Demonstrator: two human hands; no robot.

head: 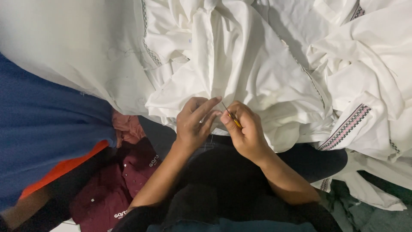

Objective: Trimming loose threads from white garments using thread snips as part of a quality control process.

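Left hand (pixel 194 122) curled, fingers stretched toward right, pinched edge of white cloth (pixel 240 64). Right hand (pixel 243 129) closed tight around thin yellow-handled tool (pixel 231 116), metal tip pointed up-left, touched cloth by left fingertips (pixel 214 102). Both forearms came up from lap, hands almost met. White cloth heaped above hands, patterned trim (pixel 345 126) off right. Maroon shirt (pixel 113 189) lay lower left.

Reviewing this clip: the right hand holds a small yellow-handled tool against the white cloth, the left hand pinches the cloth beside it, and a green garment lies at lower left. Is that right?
Not quite. In the head view the garment at lower left is dark red, not green. The rest holds: the right hand holds the small yellow-handled tool against the white cloth, and the left hand pinches the cloth beside it.
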